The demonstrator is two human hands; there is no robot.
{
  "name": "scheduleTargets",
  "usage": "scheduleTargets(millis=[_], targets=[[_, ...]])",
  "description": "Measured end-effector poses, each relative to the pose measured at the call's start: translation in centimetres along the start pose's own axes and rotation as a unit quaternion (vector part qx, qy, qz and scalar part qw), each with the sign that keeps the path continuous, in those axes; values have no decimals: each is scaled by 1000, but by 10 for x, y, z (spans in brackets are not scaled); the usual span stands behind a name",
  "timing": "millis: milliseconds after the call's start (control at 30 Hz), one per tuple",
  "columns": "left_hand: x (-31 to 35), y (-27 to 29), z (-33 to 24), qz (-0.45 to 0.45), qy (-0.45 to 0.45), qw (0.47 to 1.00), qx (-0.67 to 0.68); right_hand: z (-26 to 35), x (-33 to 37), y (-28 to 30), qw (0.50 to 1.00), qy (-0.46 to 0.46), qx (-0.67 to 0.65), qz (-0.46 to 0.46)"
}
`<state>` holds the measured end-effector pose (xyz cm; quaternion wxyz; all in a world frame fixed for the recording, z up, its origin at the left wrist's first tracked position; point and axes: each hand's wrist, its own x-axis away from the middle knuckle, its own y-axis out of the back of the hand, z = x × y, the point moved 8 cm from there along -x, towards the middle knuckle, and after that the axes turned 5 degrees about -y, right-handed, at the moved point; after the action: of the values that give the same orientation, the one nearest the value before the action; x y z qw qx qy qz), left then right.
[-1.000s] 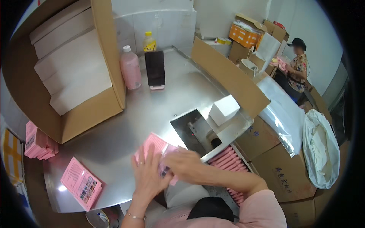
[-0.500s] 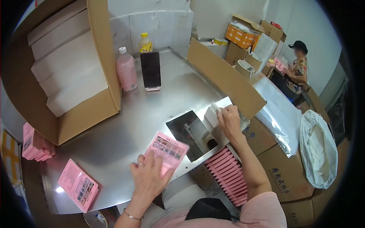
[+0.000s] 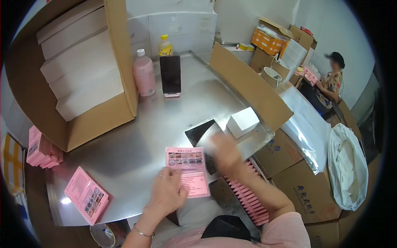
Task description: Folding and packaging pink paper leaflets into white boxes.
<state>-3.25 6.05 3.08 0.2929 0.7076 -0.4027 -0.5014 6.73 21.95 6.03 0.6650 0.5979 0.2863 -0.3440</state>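
A pink printed packet with rows of small pictures lies at the table's front edge. My left hand grips it at its left side, fingers bent over its face and thumb toward its lower part. My right hand, smeared by motion, holds a white folded tissue at its fingertips, over the dark rectangular opening in the metal table. Just beyond it stands a white block of tissues. Left of my left hand lies a small stack of pink packets.
A carton with white paper blocks fills the left, beside more pink packets. A pink bottle and a phone stand at the back. Filled packets line a box at my right. A cardboard flap borders the table; another person sits beyond.
My right hand has come from the white block toward me and left, bringing a white tissue. The pink packet has turned upright under my left hand. The view has shifted slightly.
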Motion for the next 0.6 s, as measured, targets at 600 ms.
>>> scheduleTargets(millis=[600], targets=[[102,134,57,-156,168,965,-126,-35,-7,-18,965,-183,101,161]])
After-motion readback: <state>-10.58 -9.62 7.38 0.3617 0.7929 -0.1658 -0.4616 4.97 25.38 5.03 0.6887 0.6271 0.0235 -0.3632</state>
